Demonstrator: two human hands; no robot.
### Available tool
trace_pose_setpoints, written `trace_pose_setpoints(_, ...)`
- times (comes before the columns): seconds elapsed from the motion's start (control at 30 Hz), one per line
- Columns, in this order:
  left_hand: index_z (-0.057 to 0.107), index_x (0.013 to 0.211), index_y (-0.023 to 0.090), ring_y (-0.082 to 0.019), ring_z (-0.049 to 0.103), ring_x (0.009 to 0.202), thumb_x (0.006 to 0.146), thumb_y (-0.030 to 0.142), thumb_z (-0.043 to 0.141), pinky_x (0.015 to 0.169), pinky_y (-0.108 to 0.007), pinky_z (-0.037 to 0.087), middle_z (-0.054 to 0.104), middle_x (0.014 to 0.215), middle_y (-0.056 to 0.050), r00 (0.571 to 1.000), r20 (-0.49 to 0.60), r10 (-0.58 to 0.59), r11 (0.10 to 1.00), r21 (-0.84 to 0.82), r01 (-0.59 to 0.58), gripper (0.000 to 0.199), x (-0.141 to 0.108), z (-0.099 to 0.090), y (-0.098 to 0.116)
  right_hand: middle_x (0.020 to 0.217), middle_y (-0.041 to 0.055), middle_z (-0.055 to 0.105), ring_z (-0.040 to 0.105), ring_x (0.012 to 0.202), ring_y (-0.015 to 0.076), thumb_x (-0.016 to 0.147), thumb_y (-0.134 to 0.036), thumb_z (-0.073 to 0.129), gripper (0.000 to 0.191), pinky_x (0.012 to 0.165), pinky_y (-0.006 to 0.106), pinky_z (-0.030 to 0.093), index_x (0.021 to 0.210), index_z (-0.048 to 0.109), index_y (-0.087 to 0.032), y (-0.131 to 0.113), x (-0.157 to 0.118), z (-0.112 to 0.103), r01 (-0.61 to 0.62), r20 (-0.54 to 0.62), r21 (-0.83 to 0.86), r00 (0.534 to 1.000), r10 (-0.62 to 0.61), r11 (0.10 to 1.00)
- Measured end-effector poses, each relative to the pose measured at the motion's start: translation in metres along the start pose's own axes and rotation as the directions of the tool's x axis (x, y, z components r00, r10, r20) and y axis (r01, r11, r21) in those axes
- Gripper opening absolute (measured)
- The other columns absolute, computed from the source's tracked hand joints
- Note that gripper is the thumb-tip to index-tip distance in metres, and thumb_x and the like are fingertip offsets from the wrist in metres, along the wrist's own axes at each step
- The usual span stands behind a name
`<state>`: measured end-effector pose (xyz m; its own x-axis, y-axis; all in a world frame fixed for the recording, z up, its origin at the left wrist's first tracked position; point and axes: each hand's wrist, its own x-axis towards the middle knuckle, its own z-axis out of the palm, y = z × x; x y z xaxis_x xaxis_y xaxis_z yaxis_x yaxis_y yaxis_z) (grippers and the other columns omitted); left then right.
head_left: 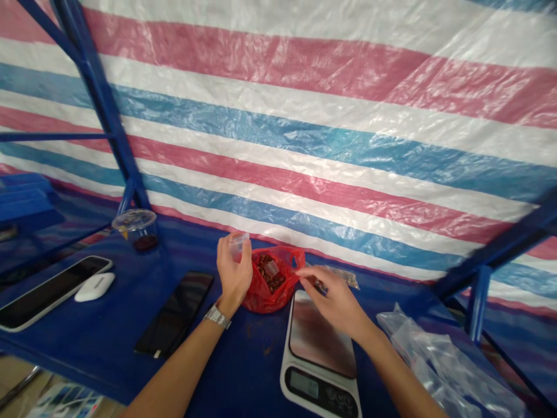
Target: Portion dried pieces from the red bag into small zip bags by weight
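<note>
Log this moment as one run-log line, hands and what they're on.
left hand: holds small clear plastic cup | right hand: at red plastic bag of dark brown pieces | nearby: white digital kitchen scale

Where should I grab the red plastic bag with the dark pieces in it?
Take the red plastic bag by its raised rim on the right, coming from the right with your right hand. Its mouth stands open upward and the dark pieces sit low inside, so that edge looks free, while your left hand is on the other side.
</note>
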<state>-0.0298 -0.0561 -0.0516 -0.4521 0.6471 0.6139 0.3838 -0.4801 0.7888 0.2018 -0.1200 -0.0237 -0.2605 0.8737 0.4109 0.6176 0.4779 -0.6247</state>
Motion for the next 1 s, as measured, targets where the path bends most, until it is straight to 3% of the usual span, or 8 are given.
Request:
trace_pose_setpoints(0.1, 0.06, 0.101, 0.02, -0.019, 0.062, 0.09, 0.102, 0.045, 0.053, 0.085, -0.032, 0.05, 0.063, 0.096, -0.004, 0.995, 0.066, -0.08, 0.997, 0.019, 0.079, 0.026, 0.003, 0.0, -0.005, 0.111, 0.0057, 0.079, 0.073, 0.102, 0.024, 0.097, -0.025, 0.061, 0.025, 0.095, 0.039, 0.054, 0.119, 0.072, -0.025, -0.011, 0.038, 0.022, 0.045, 0.068, -0.053, 0.997, -0.041, 0.998)
trace_pose_setpoints(0.2, 0.055, 0.089, 0.022, -0.017, 0.058, 0.079, 0.103, 0.042, 0.049, 0.076, -0.03, 0.05, 0.058, 0.083, 0.0, 0.988, 0.113, -0.103, 0.993, 0.064, 0.096, 0.026, 0.008, -0.002, -0.009, 0.114, 0.0087, 0.079, 0.074, 0.106, 0.0274, 0.095, -0.023, 0.062, 0.028, 0.094, 0.041, 0.054, 0.121, 0.071, -0.023, -0.014, 0.064, 0.042, -0.037, 0.052, -0.156, 0.998, 0.046, 0.987)
trace_pose_setpoints(0.37, 0.051, 0.087, 0.023, -0.021, 0.059, 0.084, 0.089, 0.036, 0.067, 0.079, -0.034, 0.049, 0.056, 0.09, -0.002, 0.97, 0.191, -0.149, 0.959, 0.269, 0.094, 0.021, 0.014, -0.005, -0.009, 0.112, 0.0147, 0.078, 0.073, 0.106, 0.0343, 0.091, -0.023, 0.07, 0.022, 0.091, 0.044, 0.053, 0.113, 0.073, -0.021, -0.016, 0.071, 0.061, -0.052, 0.144, -0.406, 0.982, 0.121, 0.912)
trace_pose_setpoints(0.47, 0.05, 0.096, 0.023, -0.028, 0.066, 0.093, 0.087, 0.038, 0.067, 0.08, -0.038, 0.05, 0.061, 0.102, -0.008, 0.905, 0.344, -0.249, 0.855, 0.516, 0.039, 0.024, 0.013, -0.007, -0.005, 0.111, 0.0157, 0.078, 0.073, 0.105, 0.0349, 0.088, -0.019, 0.073, 0.031, 0.091, 0.045, 0.053, 0.118, 0.071, -0.019, -0.014, 0.068, 0.059, -0.036, 0.206, -0.467, 0.967, 0.149, 0.883)
trace_pose_setpoints(0.57, 0.049, 0.101, 0.023, -0.032, 0.07, 0.094, 0.086, 0.038, 0.067, 0.078, -0.039, 0.05, 0.065, 0.103, -0.011, 0.802, 0.456, -0.386, 0.796, 0.603, 0.04, 0.028, 0.011, -0.012, -0.003, 0.114, 0.0143, 0.077, 0.07, 0.109, 0.0347, 0.084, -0.013, 0.075, 0.037, 0.095, 0.047, 0.052, 0.12, 0.07, -0.02, -0.01, 0.067, 0.05, 0.025, 0.246, -0.479, 0.963, 0.107, 0.878)
trace_pose_setpoints(0.67, 0.048, 0.096, 0.024, -0.03, 0.07, 0.083, 0.078, 0.032, 0.071, 0.074, -0.037, 0.048, 0.065, 0.087, -0.005, 0.703, 0.549, -0.452, 0.848, 0.508, 0.149, 0.03, 0.01, -0.015, -0.009, 0.113, 0.0098, 0.077, 0.067, 0.114, 0.0324, 0.079, -0.002, 0.071, 0.037, 0.102, 0.047, 0.048, 0.109, 0.074, -0.023, -0.007, 0.067, 0.04, 0.136, 0.283, -0.452, 0.959, -0.003, 0.881)
trace_pose_setpoints(0.77, 0.049, 0.094, 0.023, -0.023, 0.066, 0.074, 0.071, 0.02, 0.069, 0.069, -0.031, 0.047, 0.063, 0.078, 0.002, 0.65, 0.637, -0.414, 0.905, 0.364, 0.22, 0.03, 0.01, -0.014, -0.017, 0.113, 0.008, 0.077, 0.067, 0.114, 0.0286, 0.075, 0.005, 0.064, 0.041, 0.103, 0.041, 0.048, 0.102, 0.076, -0.024, -0.005, 0.065, 0.038, 0.2, 0.369, -0.37, 0.928, -0.054, 0.907)
trace_pose_setpoints(1.0, 0.052, 0.093, 0.02, -0.015, 0.064, 0.083, 0.064, 0.008, 0.054, 0.076, -0.026, 0.051, 0.064, 0.086, 0.003, 0.675, 0.681, -0.285, 0.933, 0.037, 0.357, 0.031, 0.016, -0.006, -0.01, 0.122, 0.0105, 0.075, 0.069, 0.115, 0.0257, 0.082, -0.002, 0.064, 0.042, 0.098, 0.033, 0.049, 0.12, 0.074, -0.019, -0.004, 0.066, 0.048, 0.025, 0.359, -0.261, 0.931, 0.073, 0.965)
